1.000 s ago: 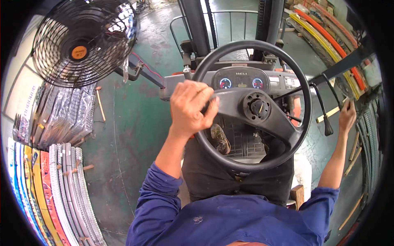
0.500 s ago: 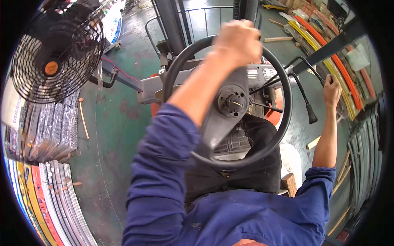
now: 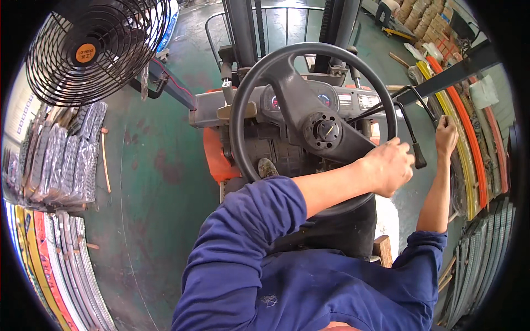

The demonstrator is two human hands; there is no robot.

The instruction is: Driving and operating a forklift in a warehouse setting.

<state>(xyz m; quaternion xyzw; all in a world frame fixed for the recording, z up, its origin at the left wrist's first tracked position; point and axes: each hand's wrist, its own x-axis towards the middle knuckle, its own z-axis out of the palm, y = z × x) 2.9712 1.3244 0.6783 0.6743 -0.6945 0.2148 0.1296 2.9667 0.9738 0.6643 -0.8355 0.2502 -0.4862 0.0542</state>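
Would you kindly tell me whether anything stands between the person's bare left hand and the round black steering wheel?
Nothing visible does: the bare left hand lies over the right side of the round black steering wheel. The thin black lever with a dark grip stands to the right of that hand, not between them.

The head view is taken from the operator's head by the left one of two side-by-side fisheye cameras. It faces forward and steeply down. The torso (image 3: 337,281) is closest, at the lower edge; the steering wheel (image 3: 323,131) is near, around mid-view; the mast (image 3: 241,33) stands farther off, at the upper edge.
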